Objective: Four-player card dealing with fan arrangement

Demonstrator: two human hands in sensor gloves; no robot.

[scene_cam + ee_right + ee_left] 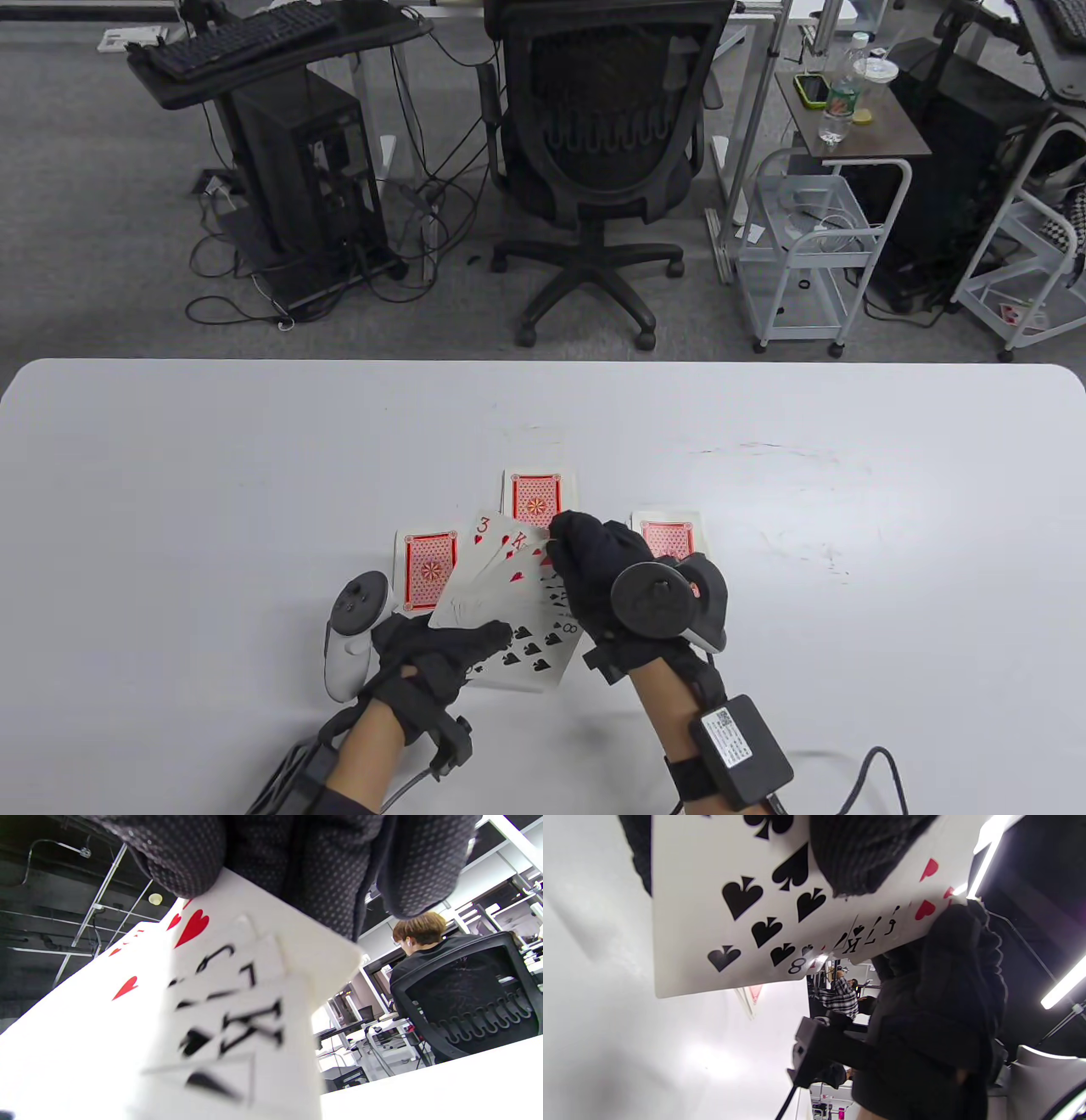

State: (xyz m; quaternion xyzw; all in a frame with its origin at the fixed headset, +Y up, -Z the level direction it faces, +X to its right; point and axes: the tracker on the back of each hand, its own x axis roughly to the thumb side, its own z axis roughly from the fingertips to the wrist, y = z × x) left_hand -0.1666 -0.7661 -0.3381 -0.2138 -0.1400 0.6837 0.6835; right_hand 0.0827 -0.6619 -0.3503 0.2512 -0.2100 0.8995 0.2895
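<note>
Two gloved hands meet low in the centre of the table view, over a white table [170, 475] that fills the lower half of the frame. Between them a fan of face-up cards [501, 594] is held just above the tabletop: a red 3 and a red K show at its upper left edge, and an eight of spades lies foremost at its lower right. The left hand [424, 662], lower left of the fan, grasps the fan's bottom end, with its thumb lying across the card faces. The right hand [602, 569], coming in from the lower right, pinches the upper right edge of the fan with curled fingers; in the right wrist view its fingertips [191, 853] press on the top of the cards. Three face-down piles with red backs lie on the table around the fan: the left pile [424, 570] beside the fan's left edge, the far pile [536, 494] just above it, and the right pile [666, 535] partly hidden behind the right hand.
</note>
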